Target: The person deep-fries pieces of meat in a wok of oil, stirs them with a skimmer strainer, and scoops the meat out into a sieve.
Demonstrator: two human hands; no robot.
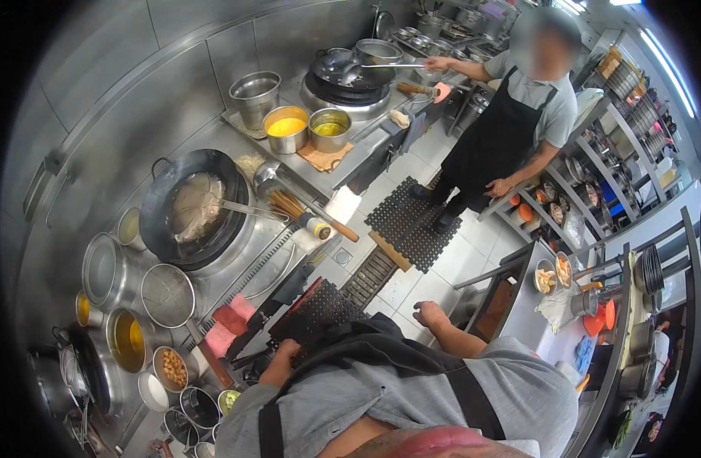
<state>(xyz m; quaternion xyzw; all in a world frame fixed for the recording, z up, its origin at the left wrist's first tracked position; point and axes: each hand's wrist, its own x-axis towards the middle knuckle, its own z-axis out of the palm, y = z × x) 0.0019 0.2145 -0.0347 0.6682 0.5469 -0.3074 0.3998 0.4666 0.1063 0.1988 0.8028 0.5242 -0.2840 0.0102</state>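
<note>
My right hand (429, 314) is loosely open and empty, fingers slightly curled. I cannot tell whether my left hand (289, 349) is closed. Left of it, pink-red cloths (230, 319) lie; farther ahead-left sits a wok (158, 229) holding a strainer (201, 191).

Place: commercial kitchen
Cooking: large wok (156, 221) on steel stove (227, 267)
Walls: metal panels (152, 91)
Floor: perforated mat (415, 221) on tiles (473, 248)
</note>
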